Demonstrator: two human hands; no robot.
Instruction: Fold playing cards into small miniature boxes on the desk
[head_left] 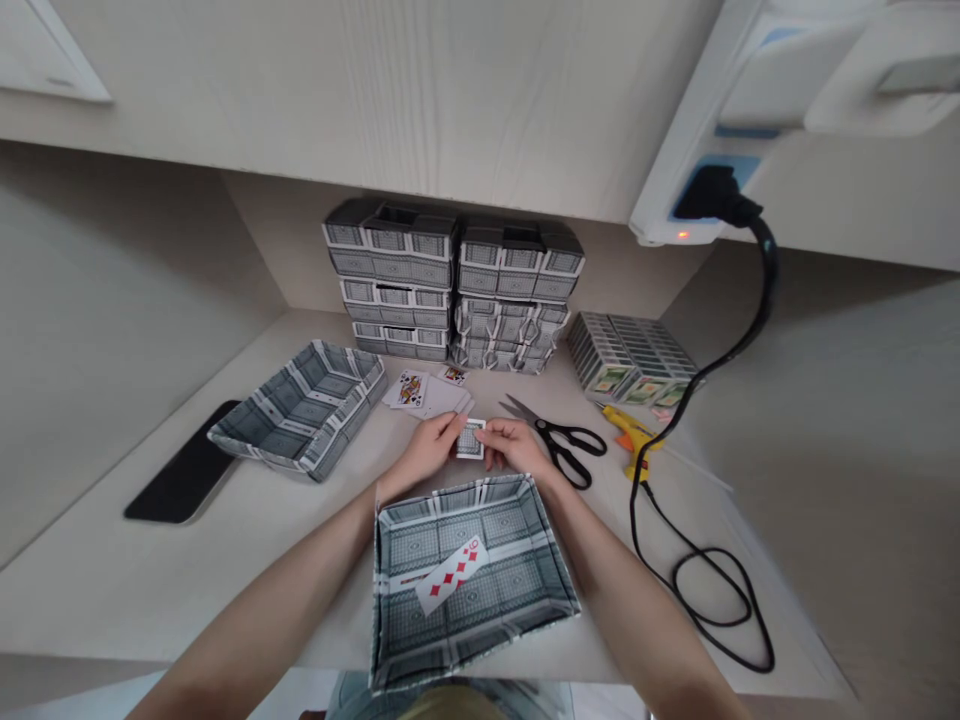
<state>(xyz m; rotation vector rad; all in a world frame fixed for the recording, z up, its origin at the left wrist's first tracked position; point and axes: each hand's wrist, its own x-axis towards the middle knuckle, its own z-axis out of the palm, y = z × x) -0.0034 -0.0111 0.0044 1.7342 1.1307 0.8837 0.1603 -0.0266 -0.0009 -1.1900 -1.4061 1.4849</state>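
Between my two hands is a small grey-backed card piece [470,440] with a white border. My left hand [433,446] pinches its left side, and my right hand [512,445] grips its right side. Nearest to me, between my forearms, lies an open tray made of playing cards [517,560]. Inside it rests a cut strip of a diamonds card [452,575]. Loose playing cards [431,393], some face up, lie just beyond my left hand. Black scissors [562,440] lie right of my right hand, with their blades partly open.
A second card tray [300,410] stands at the left, beside a black phone [184,475]. Stacked card boxes [454,285] rise at the back. Card decks [634,360], a yellow glue gun [634,440] and its looping black cable [712,620] occupy the right. A shelf panel overhangs the back.
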